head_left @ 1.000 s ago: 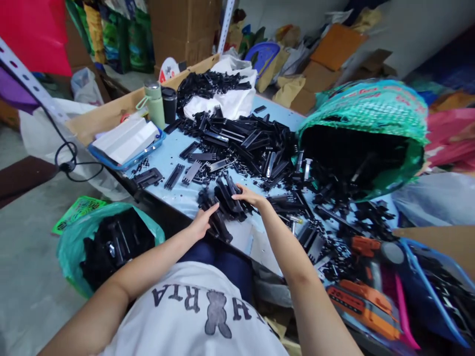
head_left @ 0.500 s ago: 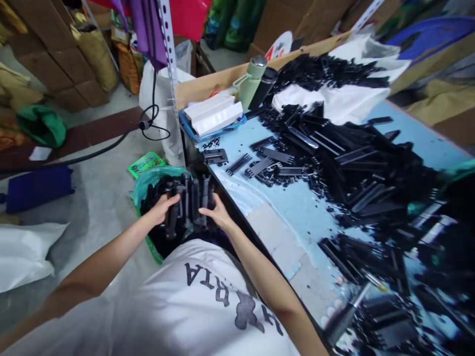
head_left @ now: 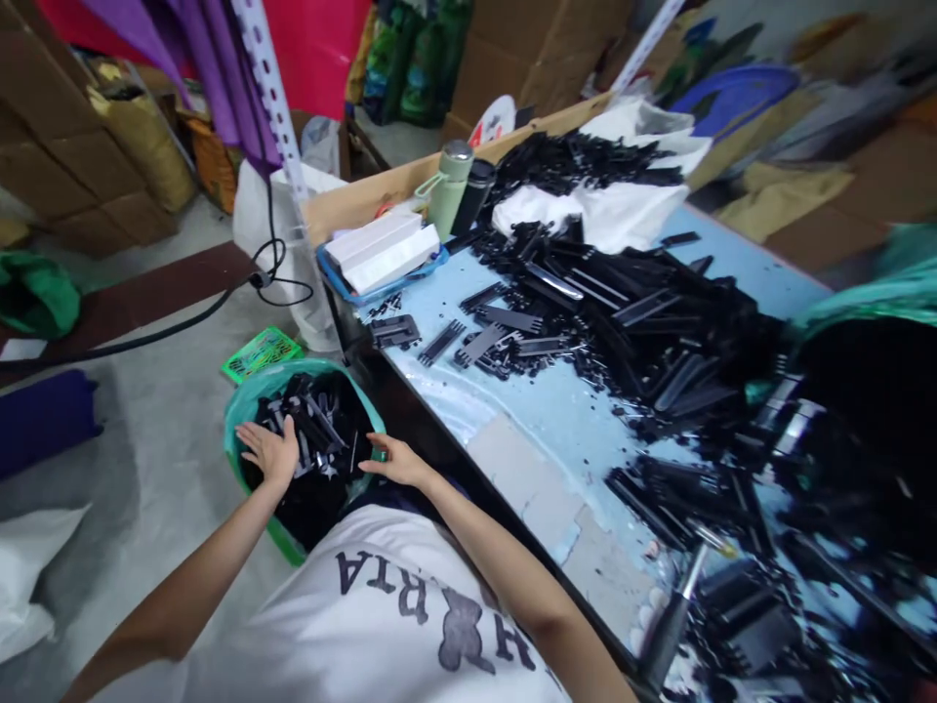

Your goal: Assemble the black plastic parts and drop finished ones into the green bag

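A green bag (head_left: pixel 253 395) stands on the floor beside the table, full of black plastic parts (head_left: pixel 322 434). My left hand (head_left: pixel 269 451) hovers over the bag's left side, fingers spread, holding nothing. My right hand (head_left: pixel 395 459) is at the bag's right rim, fingers stretched out and empty. On the light blue table (head_left: pixel 578 420) lies a large heap of the same black plastic parts (head_left: pixel 644 322), well to the right of both hands.
A blue tray with white boxes (head_left: pixel 381 256), a green bottle (head_left: pixel 448 186) and a dark cup (head_left: pixel 474 193) stand at the table's far corner. A white sack of parts (head_left: pixel 607 205) lies behind. A perforated metal post (head_left: pixel 272 98) and black cable (head_left: pixel 183 322) are to the left.
My hands carried a bundle of black parts off the table to the green bag on the floor and let it go. Both hands are now spread and empty.
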Tool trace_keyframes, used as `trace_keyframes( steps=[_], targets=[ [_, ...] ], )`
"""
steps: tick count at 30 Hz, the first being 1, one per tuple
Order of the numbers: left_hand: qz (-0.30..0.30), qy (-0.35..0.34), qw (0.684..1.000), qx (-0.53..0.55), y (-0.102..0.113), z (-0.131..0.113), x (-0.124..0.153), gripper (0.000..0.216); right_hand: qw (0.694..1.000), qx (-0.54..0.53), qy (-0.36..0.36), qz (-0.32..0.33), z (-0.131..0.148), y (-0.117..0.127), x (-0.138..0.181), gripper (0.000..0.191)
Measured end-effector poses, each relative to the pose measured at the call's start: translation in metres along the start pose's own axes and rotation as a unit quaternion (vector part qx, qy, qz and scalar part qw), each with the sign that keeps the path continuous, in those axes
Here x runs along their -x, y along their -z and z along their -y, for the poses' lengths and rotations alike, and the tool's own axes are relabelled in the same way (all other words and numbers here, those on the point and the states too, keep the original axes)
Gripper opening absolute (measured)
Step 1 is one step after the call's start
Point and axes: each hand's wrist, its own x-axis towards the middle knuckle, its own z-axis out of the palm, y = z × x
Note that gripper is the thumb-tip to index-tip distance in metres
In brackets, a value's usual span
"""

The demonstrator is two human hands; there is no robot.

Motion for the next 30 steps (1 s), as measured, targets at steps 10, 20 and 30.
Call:
trace_keyframes(
  steps=[10, 20, 30],
  targets=[
    [-0.007, -0.305, 0.951, 0.043, -0.088, -0.135, -0.061, 0.060, 0.930, 0.312, 0.032, -0.193, 0.009, 0.154, -0.002, 0.046],
    [0.014, -0.362, 0.932, -0.014, -0.111, -0.212, -0.120, 0.037, 0.852, 0.465, 0.096, -0.222, 0.011, 0.222, 0.020, 0.042],
    [0.104, -0.469, 0.858, -0.181, -0.138, -0.245, -0.104, 0.029, 0.876, -0.179, -0.125, -0.430, -0.044, 0.187, 0.138, 0.055]
  ],
)
